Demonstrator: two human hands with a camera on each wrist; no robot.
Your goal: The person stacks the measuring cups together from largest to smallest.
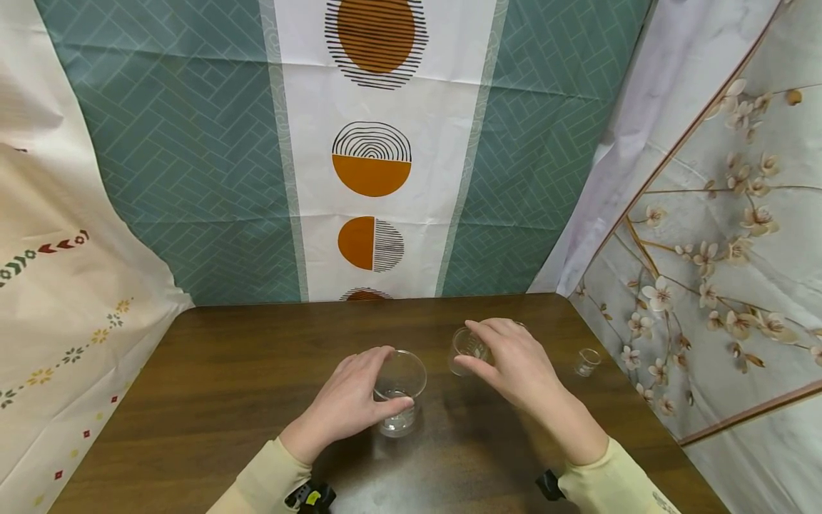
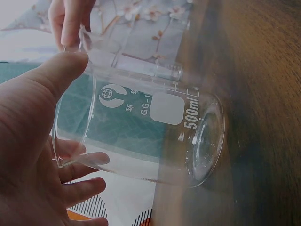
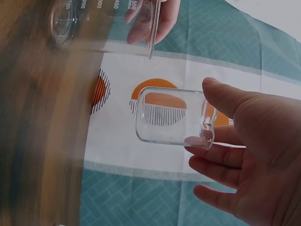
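Note:
My left hand [image 1: 352, 400] holds a clear 500 ml glass beaker [image 2: 141, 122] near its rim, thumb on the near side and fingers on the far side. The beaker appears to stand upright on the wooden table. To the right, my right hand [image 1: 514, 357] pinches a smaller clear beaker [image 3: 164, 117] by its rim between thumb and fingers. This one hangs above the tabletop, apart from the large beaker; no liquid shows in it. Some of its rim is hidden behind the fingers in the head view.
A tiny glass beaker [image 1: 587, 363] stands near the right edge of the brown wooden table [image 1: 257, 343]. Behind rises a green and white patterned cloth [image 1: 205, 178]. Floral cloth [image 1: 706, 285] borders the right side, and cream cloth [image 1: 58, 300] hangs on the left.

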